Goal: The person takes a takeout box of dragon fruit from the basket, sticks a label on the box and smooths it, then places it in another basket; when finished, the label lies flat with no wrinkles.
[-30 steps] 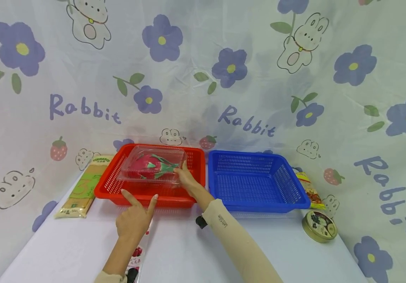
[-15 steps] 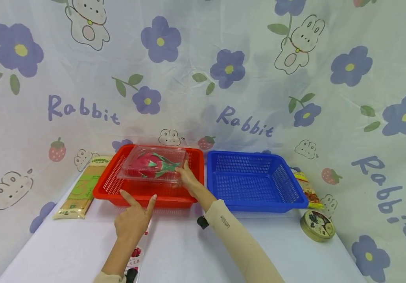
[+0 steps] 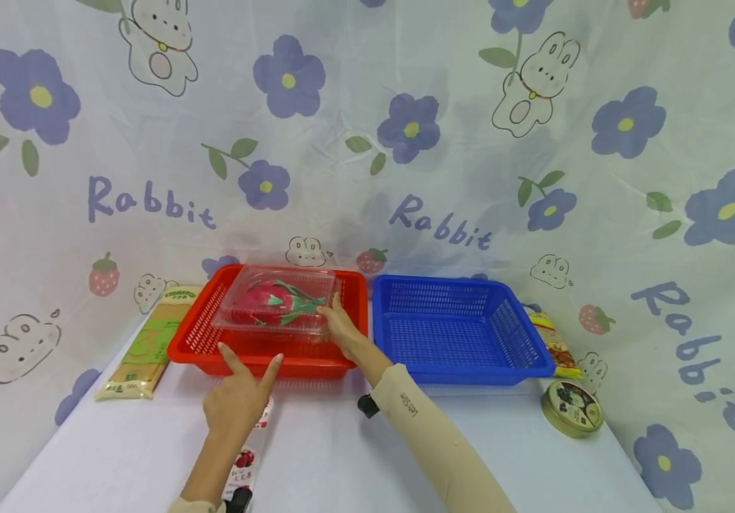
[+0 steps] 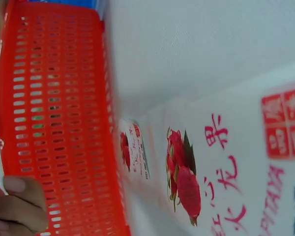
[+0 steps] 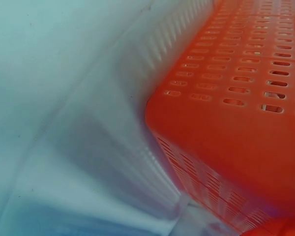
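Dragon fruit [image 3: 275, 298] sits sealed in a clear clamshell box [image 3: 275, 308] that lies tilted inside the red basket [image 3: 204, 335], its left end propped on the basket's rim. The right hand [image 3: 340, 325] reaches in from the front, fingers curled against the box's right end and gripping it, forearm in a beige sleeve [image 3: 431, 442]. The left hand [image 3: 236, 399] rests at the basket's front wall with thumb and forefinger spread straight, tips touching the rim, holding nothing.

Beneath the left forearm a printed pitaya packet [image 4: 206, 172] is mostly covered in the head view. The right wrist view shows only blurred clear plastic and red mesh, no fingers. The blue basket [image 3: 464, 331] stands just beside.

Compared with a second ago, both hands and the box stay put; only the camera has drifted slightly.
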Tool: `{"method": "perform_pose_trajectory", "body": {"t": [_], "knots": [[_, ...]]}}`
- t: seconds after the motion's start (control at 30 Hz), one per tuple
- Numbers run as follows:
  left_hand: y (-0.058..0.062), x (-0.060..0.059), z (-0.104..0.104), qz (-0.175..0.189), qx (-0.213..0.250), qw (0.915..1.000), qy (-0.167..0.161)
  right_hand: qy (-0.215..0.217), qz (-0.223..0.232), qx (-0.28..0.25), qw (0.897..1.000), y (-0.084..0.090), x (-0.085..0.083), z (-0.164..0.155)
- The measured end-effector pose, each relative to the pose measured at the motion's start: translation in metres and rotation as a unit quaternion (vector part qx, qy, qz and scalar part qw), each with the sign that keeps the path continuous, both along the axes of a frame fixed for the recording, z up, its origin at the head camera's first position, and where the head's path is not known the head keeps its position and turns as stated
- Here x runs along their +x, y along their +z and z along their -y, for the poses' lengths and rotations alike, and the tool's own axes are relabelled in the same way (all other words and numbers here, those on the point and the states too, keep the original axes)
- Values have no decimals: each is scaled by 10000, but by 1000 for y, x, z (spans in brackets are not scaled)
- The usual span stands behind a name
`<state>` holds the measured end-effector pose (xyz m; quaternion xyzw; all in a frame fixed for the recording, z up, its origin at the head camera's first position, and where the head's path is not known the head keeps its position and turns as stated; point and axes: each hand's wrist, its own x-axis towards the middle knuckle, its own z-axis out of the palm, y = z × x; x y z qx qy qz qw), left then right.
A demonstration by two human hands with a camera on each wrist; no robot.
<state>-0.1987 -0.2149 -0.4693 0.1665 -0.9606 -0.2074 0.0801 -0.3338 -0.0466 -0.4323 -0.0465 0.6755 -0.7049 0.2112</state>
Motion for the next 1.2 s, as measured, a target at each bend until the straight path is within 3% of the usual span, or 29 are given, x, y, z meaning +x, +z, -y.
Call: {"method": "perform_pose_trajectory", "body": {"t": [0.17,0.3,0.47,0.6,0.8,0.97,1.2], "knots": [[20,3,7,-267,10,9995,180,4,-36,-13,10000,-1,2,0],[38,1,24,-626,-71,9976,294,25,-51,21,10000,-2,3,-1],[47,-11,55,-915,-133,9957,-95,10,-53,15,10000,-3,4,-4],[48,-21,78,-744,-144,9949,-660,-63,-58,-65,9999,-4,3,-6],[50,-31,100,-200,289,9896,-1394,-127,-55,22,9999,-5,3,-9],[53,-39,106,134,469,9852,-1641,-161,-75,46,9998,-5,3,-10],[61,-52,105,353,1143,9734,-1953,-160,-72,-55,9998,-4,1,-9]]}}
